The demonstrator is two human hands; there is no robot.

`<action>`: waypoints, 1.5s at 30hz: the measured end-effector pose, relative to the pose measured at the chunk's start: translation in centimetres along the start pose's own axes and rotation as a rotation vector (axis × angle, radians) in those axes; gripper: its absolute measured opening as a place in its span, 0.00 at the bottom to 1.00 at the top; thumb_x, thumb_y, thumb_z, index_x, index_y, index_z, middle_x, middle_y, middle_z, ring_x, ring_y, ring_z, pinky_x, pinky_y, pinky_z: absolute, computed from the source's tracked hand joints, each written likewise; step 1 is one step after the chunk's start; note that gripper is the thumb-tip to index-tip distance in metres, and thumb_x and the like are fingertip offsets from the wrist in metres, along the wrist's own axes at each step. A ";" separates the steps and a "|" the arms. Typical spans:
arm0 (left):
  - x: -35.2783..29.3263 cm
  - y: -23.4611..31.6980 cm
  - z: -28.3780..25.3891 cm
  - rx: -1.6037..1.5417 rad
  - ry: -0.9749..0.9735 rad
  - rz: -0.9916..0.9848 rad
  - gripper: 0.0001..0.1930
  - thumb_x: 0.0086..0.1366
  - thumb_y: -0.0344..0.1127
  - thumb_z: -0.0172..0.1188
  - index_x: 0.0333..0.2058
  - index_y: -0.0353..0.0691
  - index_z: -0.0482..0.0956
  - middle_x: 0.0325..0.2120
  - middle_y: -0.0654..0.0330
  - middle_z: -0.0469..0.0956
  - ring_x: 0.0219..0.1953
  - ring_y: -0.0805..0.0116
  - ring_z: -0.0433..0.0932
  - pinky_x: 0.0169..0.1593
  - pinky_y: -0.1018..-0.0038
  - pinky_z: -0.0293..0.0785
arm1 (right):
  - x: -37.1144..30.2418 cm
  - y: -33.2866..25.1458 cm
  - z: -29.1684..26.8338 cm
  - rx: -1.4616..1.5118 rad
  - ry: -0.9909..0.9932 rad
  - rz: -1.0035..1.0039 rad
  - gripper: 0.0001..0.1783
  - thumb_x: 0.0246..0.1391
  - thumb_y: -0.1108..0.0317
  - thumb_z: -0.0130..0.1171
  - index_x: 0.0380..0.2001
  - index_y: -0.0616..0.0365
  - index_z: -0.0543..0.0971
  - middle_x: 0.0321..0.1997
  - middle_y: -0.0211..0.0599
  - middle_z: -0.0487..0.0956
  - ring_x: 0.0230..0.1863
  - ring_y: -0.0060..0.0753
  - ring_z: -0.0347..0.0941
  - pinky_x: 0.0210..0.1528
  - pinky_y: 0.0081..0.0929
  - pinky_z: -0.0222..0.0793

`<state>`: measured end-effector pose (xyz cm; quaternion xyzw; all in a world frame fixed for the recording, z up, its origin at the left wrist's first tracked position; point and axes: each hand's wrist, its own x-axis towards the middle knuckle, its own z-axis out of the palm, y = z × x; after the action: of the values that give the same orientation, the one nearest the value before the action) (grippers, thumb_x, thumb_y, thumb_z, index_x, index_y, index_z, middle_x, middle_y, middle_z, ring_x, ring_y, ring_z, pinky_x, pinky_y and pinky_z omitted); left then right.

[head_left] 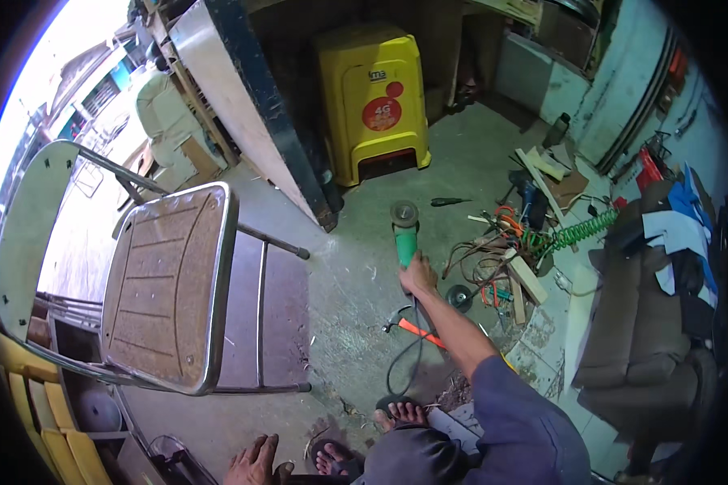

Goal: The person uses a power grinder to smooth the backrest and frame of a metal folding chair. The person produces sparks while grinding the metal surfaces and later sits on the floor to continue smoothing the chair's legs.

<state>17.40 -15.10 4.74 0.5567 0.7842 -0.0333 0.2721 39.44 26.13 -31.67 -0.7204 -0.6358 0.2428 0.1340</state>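
My right hand (417, 275) is closed around the green body of the angle grinder (405, 232), fingers wrapped tight, with the tool lying on the concrete floor (356, 283) and its disc end pointing away from me, just beyond my knuckles. Its black cord (404, 364) trails back under my forearm in a loop. My left hand (253, 462) rests low near my knee, fingers loosely spread, holding nothing. To the left of the gripping hand lies a folding metal chair (170, 287), tipped over. Beyond the grinder stands a yellow plastic stool (376, 101). To the right of the hand sits a tangle of wires and a green coiled hose (581, 233), with wood offcuts (528, 279) near
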 end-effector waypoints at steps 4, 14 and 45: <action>0.2 -1.5 0.7 -0.017 0.048 0.130 0.27 0.72 0.39 0.57 0.66 0.39 0.67 0.61 0.42 0.72 0.57 0.35 0.73 0.60 0.51 0.71 | -1.1 -3.2 -0.6 -0.093 0.098 -0.129 0.29 0.56 0.58 0.59 0.57 0.64 0.72 0.55 0.63 0.77 0.58 0.62 0.77 0.59 0.54 0.74; 7.7 8.3 -3.8 -0.313 0.282 1.081 0.27 0.67 0.33 0.62 0.64 0.40 0.71 0.59 0.49 0.76 0.61 0.49 0.75 0.64 0.57 0.71 | -2.0 -20.8 -13.0 -0.476 -0.389 -0.428 0.22 0.55 0.62 0.56 0.48 0.62 0.85 0.51 0.53 0.85 0.48 0.56 0.84 0.48 0.48 0.80; 9.8 6.2 8.4 -0.241 0.773 0.972 0.31 0.71 0.36 0.51 0.70 0.34 0.58 0.58 0.36 0.70 0.36 0.41 0.84 0.41 0.51 0.80 | -3.5 -24.3 -3.2 -0.239 -0.881 -0.513 0.20 0.63 0.67 0.56 0.55 0.68 0.72 0.39 0.49 0.82 0.31 0.49 0.84 0.32 0.48 0.82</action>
<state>23.90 -7.38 -5.42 0.7865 0.4816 0.3863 0.0142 20.16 26.87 -16.13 -0.3813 -0.8112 0.4078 -0.1741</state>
